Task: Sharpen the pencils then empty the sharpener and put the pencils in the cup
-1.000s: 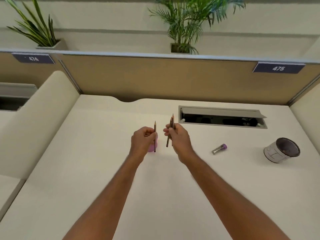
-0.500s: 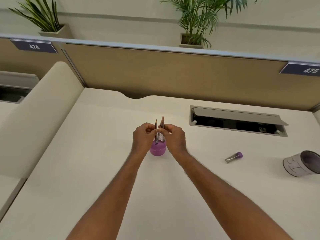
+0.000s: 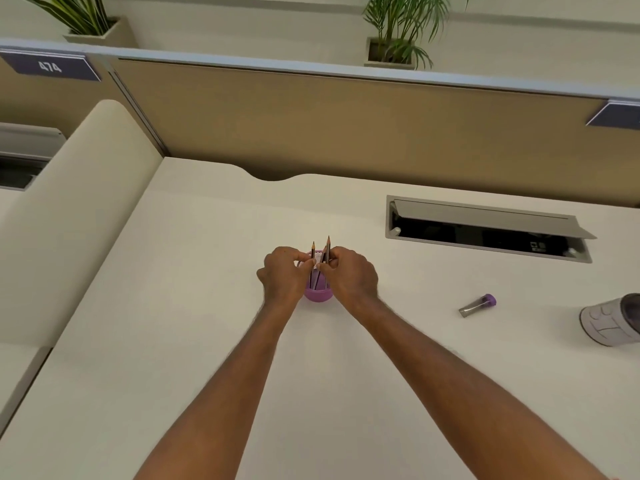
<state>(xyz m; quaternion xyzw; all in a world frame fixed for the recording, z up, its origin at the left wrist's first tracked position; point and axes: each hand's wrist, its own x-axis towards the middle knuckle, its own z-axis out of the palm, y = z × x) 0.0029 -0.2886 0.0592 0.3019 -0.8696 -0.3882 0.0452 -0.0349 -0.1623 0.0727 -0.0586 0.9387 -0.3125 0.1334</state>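
Note:
A purple mesh cup (image 3: 318, 294) stands upright in the middle of the white desk (image 3: 207, 306). Dark sharpened pencils (image 3: 327, 249) point upward inside it, their lower ends down in the cup. My left hand (image 3: 282, 275) pinches one pencil (image 3: 313, 251) at the cup's left rim. My right hand (image 3: 351, 275) pinches the other pencils at the right rim. The two hands nearly touch above the cup. A small sharpener (image 3: 478, 305) with a purple cap and clear body lies on its side to the right.
A white tub (image 3: 611, 323) with a dark opening lies tipped at the right edge. An open cable hatch (image 3: 485, 228) is set in the desk behind. A tan partition (image 3: 346, 126) runs along the back, and a cream divider (image 3: 76, 209) walls the left side.
Both hands have come together from apart and lowered the pencils into the purple cup. The camera has moved closer and shifted left.

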